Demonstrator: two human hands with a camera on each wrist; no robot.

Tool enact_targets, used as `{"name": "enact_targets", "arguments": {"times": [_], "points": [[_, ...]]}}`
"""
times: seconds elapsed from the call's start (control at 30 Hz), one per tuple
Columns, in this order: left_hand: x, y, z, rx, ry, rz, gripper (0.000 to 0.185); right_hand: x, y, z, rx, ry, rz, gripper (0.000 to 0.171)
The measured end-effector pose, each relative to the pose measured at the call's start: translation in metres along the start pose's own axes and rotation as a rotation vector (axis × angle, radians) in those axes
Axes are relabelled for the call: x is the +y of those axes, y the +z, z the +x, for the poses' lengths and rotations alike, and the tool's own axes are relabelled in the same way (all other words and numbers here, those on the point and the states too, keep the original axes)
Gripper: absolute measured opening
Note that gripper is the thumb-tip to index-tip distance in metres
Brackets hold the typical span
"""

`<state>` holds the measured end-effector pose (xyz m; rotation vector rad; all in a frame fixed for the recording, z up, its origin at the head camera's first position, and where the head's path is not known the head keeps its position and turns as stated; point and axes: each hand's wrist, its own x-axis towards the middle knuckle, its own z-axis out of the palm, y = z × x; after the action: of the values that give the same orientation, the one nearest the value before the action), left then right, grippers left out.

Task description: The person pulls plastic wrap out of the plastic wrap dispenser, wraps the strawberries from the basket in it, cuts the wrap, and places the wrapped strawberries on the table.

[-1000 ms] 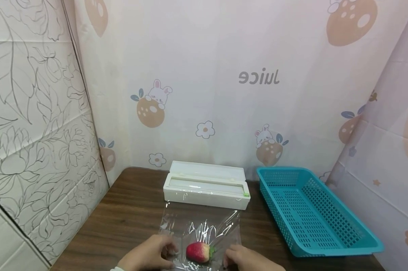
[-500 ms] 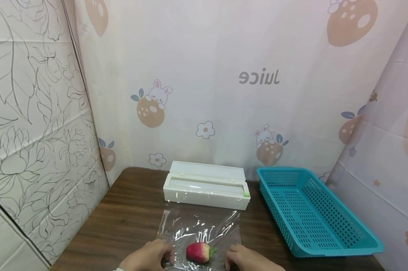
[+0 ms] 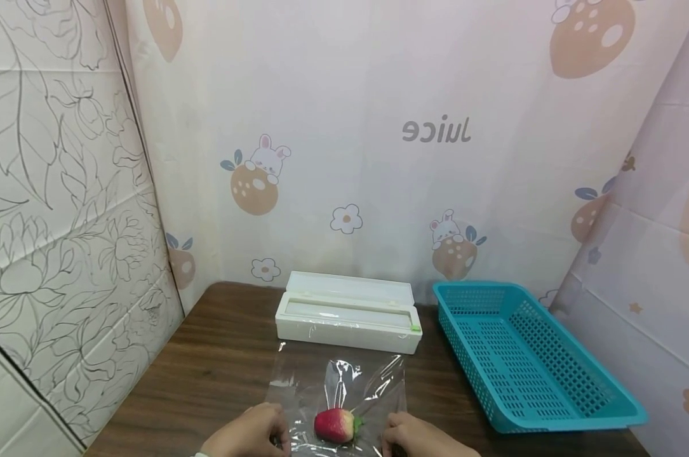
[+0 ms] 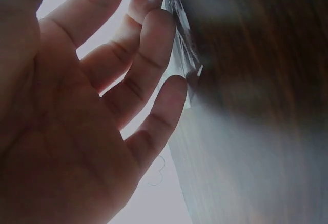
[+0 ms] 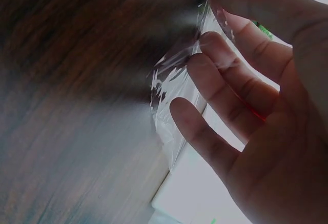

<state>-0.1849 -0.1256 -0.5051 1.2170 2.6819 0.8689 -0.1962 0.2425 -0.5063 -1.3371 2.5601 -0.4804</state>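
Resting on a sheet of film (image 3: pixel 344 387), the strawberry (image 3: pixel 335 425) lies near the front edge of the wooden surface (image 3: pixel 218 362), its green cap turned toward the basket (image 3: pixel 527 362). Both hands sit low at the film's near corners, one on each side of the strawberry. Just left of the strawberry, the left hand (image 3: pixel 249 435) has its fingers (image 4: pixel 154 44) nearly straight, the tips touching the crinkled edge of the film. Just right of the strawberry, the right hand (image 3: pixel 421 438) has its fingers (image 5: pixel 225 65) loosely spread against the film's lifted corner; whether it pinches the film I cannot tell. Behind the strawberry, at the film's far edge, stands a white film box (image 3: pixel 348 311) with its lid up. The teal basket sits to the right of that box.
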Motion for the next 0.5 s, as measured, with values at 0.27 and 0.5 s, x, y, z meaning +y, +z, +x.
{"name": "enact_targets", "arguments": {"times": [0.27, 0.5], "points": [[0.001, 0.001, -0.003, -0.020, -0.124, -0.021, 0.023, -0.017, -0.010, 0.000, -0.013, 0.083, 0.049, 0.016], [-0.001, 0.002, -0.005, 0.015, -0.077, -0.015, 0.020, -0.018, -0.010, -0.001, -0.031, 0.114, 0.105, 0.015]]}}
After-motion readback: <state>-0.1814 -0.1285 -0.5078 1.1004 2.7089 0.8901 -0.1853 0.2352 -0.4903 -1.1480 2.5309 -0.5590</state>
